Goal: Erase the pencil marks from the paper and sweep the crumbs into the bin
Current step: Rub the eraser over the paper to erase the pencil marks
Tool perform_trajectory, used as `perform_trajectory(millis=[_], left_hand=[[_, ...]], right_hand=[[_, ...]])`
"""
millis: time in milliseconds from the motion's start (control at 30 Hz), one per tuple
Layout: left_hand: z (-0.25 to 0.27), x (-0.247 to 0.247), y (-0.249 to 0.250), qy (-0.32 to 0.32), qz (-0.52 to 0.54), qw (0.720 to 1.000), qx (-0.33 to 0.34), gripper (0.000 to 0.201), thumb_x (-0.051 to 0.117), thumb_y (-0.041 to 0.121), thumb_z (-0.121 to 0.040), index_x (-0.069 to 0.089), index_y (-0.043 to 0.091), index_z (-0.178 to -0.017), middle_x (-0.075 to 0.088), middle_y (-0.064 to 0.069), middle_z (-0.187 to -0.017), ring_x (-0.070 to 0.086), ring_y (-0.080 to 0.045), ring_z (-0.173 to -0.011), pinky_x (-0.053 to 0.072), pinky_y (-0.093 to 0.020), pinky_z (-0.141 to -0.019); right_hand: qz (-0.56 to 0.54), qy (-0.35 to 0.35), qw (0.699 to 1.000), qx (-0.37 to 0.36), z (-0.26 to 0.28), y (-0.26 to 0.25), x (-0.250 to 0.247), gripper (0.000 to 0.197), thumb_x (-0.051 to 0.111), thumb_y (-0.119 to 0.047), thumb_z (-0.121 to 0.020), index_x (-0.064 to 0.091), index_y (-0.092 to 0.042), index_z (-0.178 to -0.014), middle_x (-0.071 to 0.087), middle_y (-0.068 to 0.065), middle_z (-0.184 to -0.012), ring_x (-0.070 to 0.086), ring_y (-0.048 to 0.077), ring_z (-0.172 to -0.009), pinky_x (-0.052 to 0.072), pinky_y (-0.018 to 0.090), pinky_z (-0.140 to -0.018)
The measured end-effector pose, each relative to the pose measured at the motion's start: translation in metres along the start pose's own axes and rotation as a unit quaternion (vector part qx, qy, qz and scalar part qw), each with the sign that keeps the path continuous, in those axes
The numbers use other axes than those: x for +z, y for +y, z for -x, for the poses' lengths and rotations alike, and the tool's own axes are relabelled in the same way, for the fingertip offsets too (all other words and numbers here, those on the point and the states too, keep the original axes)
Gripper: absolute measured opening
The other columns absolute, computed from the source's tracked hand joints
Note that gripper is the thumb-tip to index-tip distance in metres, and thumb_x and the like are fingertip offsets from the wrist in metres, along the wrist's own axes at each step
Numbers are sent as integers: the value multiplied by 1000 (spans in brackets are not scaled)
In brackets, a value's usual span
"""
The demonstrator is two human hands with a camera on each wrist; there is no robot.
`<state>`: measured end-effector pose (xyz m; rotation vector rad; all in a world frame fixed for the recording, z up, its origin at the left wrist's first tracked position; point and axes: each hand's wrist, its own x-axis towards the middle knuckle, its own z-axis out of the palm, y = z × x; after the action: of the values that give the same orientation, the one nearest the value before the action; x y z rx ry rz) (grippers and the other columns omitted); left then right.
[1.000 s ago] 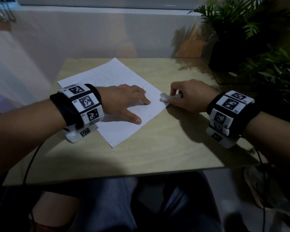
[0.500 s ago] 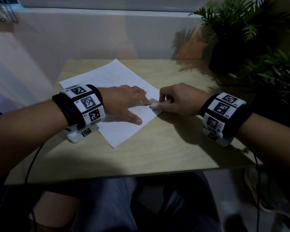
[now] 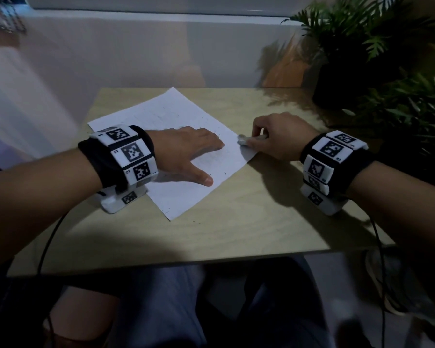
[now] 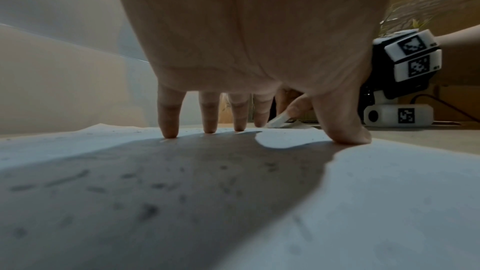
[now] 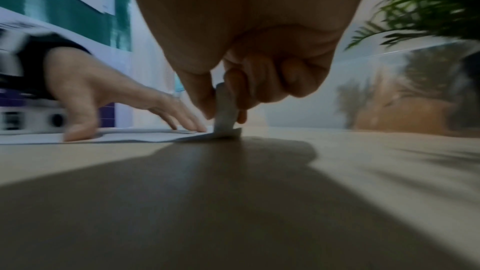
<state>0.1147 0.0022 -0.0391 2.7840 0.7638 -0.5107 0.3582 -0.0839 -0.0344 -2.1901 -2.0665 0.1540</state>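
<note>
A white sheet of paper [image 3: 161, 114] lies askew on the wooden table [image 3: 236, 209], speckled with dark eraser crumbs [image 3: 217, 133] and faint pencil marks [image 4: 148, 210]. My left hand [image 3: 186, 151] lies flat on the paper with straight, spread fingers, pressing it down. My right hand [image 3: 279, 139] pinches a white eraser [image 3: 244, 141] between thumb and fingers. The eraser's tip [image 5: 224, 118] touches the paper's right corner, which lifts slightly there [image 5: 228, 133]. No bin shows in any view.
A potted fern [image 3: 377, 46] in a dark pot stands at the table's back right corner. A pale wall runs behind the table. The table's front edge [image 3: 161, 264] is just above my lap, and cables hang from both wrists.
My right hand slid the eraser left across the paper towards my left fingertips, then back right to the paper's corner. My left hand stayed put on the sheet.
</note>
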Motion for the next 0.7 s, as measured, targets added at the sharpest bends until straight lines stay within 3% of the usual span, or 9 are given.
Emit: perform_trajectory(millis=[100, 233, 300, 367, 467, 567, 700], left_hand=[[-1, -1, 0, 3, -14, 1000, -5, 100, 54, 83, -78, 20, 31, -158, 17, 10, -166, 23, -21, -149, 28, -49, -119], [-1, -1, 1, 0, -11, 1000, -8, 105, 51, 85, -75, 19, 31, -159, 13, 11, -167, 20, -21, -150, 26, -49, -120], [0, 0, 0, -3, -10, 1000, -9, 113, 48, 93, -69, 18, 32, -159, 12, 12, -167, 19, -21, -151, 26, -49, -120], [0, 0, 0, 0, -9, 1000, -11, 109, 51, 90, -72, 18, 32, -159, 12, 12, -167, 20, -21, -150, 26, -50, -120], [0, 0, 1, 4, -8, 1000, -12, 101, 55, 81, -78, 19, 32, -159, 11, 12, -167, 19, -21, -151, 26, -49, -120], [1, -1, 3, 4, -6, 1000, -13, 99, 56, 79, -80, 19, 32, -159, 10, 13, -167, 18, -20, -151, 25, -48, -121], [4, -3, 2, -17, -14, 1000, -16, 103, 51, 82, -77, 11, 37, -161, 0, 14, -168, 6, -17, -154, 15, -47, -124]], right_hand=[[-47, -54, 997, -42, 10, -5, -1, 38, 63, -66, -83, 64, -29, -88, 60, -12, -80, 57, 17, -80, 40, 31, -68], [-26, -16, 999, 8, 9, 3, -2, 42, 61, -70, -80, 64, -28, -86, 63, -6, -86, 57, 20, -83, 48, 35, -73], [-13, -1, 1000, -11, 10, 2, 0, 40, 60, -67, -83, 61, -27, -85, 63, -5, -84, 58, 22, -83, 47, 35, -70], [-44, -40, 997, -43, 17, -2, 0, 36, 64, -63, -83, 62, -27, -87, 61, -9, -79, 57, 18, -78, 42, 32, -66], [-57, -71, 996, -15, 23, 8, -5, 37, 67, -65, -81, 63, -29, -86, 60, -10, -82, 57, 16, -79, 43, 32, -68], [0, -11, 1000, 26, 21, 21, -5, 43, 61, -68, -82, 59, -25, -80, 61, -4, -83, 56, 24, -81, 44, 36, -68], [3, 50, 999, -11, 25, 13, -2, 27, 59, -51, -87, 58, -25, -90, 62, -1, -82, 58, 29, -81, 40, 36, -65]])
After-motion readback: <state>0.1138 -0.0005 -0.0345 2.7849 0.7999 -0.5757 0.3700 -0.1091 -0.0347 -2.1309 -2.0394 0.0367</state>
